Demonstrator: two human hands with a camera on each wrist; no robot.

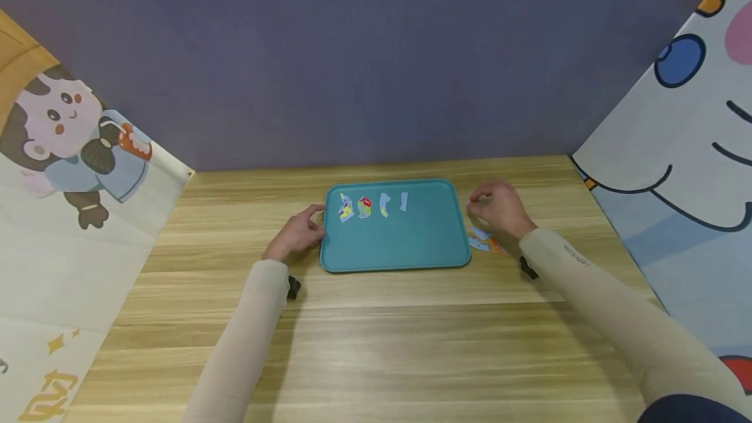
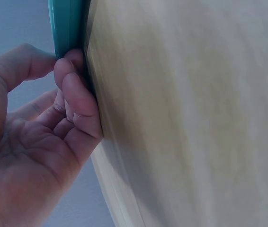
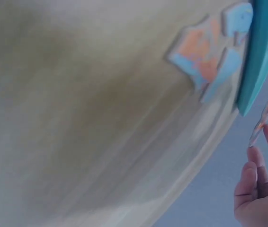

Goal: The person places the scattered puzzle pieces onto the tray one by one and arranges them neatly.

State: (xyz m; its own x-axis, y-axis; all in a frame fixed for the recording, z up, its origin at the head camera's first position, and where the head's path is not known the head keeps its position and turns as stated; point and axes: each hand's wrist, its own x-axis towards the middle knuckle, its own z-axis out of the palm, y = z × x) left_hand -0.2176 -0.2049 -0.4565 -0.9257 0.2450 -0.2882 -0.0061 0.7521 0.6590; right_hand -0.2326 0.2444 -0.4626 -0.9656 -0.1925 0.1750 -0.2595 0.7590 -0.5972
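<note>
A: Your beige right sleeve (image 1: 611,318) comes nearest. What's in your right hand (image 1: 499,206)?

B: You pinch one thin piece (image 3: 261,124) between thumb and fingertip, just right of the teal tray (image 1: 399,247); three blue and orange pieces (image 1: 478,244) lie near it on the counter (image 1: 376,358).

A: And your left hand (image 1: 296,234)?

B: You grip the tray's left rim, fingers curled. Four printed shapes (image 1: 365,207) lie in a row toward its far side.

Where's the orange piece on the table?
In the head view, the orange piece lies right of the tray, beside two blue pieces, below the right hand.
</note>
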